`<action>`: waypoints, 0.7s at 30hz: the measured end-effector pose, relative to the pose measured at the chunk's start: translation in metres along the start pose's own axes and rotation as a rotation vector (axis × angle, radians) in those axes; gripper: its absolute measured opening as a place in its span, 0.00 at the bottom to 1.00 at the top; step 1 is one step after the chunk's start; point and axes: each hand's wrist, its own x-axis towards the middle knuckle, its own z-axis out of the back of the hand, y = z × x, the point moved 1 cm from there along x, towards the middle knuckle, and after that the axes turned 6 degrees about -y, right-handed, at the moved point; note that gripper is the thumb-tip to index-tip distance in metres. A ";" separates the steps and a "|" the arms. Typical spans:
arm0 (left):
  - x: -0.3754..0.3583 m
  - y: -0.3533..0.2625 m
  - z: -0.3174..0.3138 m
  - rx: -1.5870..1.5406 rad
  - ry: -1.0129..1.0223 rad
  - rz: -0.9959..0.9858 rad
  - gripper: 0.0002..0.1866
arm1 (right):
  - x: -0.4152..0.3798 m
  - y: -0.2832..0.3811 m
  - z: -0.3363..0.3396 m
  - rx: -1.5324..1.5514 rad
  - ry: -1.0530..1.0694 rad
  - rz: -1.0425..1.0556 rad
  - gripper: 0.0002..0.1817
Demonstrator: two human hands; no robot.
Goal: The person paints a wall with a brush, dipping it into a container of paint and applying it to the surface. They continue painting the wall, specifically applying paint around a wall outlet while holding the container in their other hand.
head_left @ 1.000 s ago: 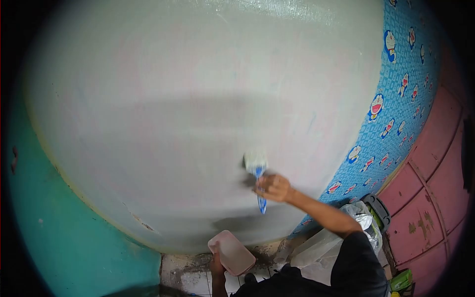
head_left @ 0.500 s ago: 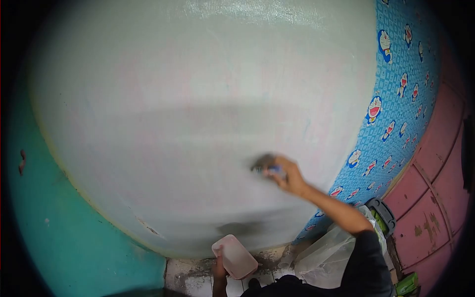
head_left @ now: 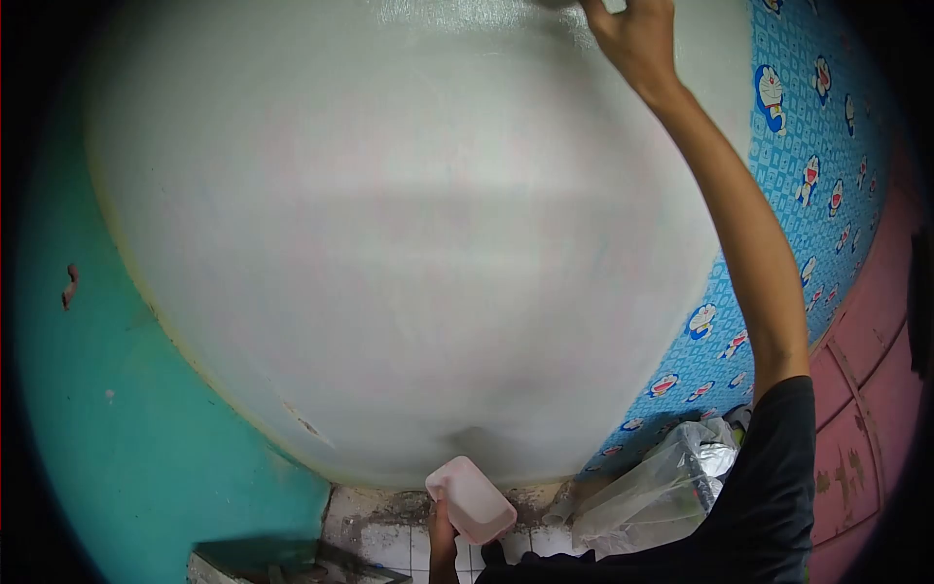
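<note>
In the head view, the hands are apart: the left hand (head_left: pixel 443 533) grips a pink tub (head_left: pixel 484 501); the right hand (head_left: pixel 642 37) reaches high above it at the pale wall (head_left: pixel 389 321), its hold out of sight. Reaching calls for a steady tub.

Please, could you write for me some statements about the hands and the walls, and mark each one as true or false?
1. The left hand holds a pale pink container. True.
2. The right hand is near the floor. False: it is raised high, before the pale wall.
3. The blue patterned covering is left of the pale wall. False: it is on the right.
4. The green wall is left of the pale wall. True.
</note>
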 end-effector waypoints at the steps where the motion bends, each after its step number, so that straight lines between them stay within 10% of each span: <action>1: -0.004 0.002 0.000 -0.018 0.007 -0.021 0.30 | -0.010 0.000 -0.002 -0.027 -0.022 0.033 0.03; 4: -0.012 0.011 0.005 -0.008 -0.032 -0.008 0.30 | -0.075 0.009 0.000 -0.199 0.042 0.146 0.22; 21: -0.059 0.052 0.022 0.045 -0.126 0.072 0.30 | -0.483 0.250 0.094 0.204 0.642 0.095 0.12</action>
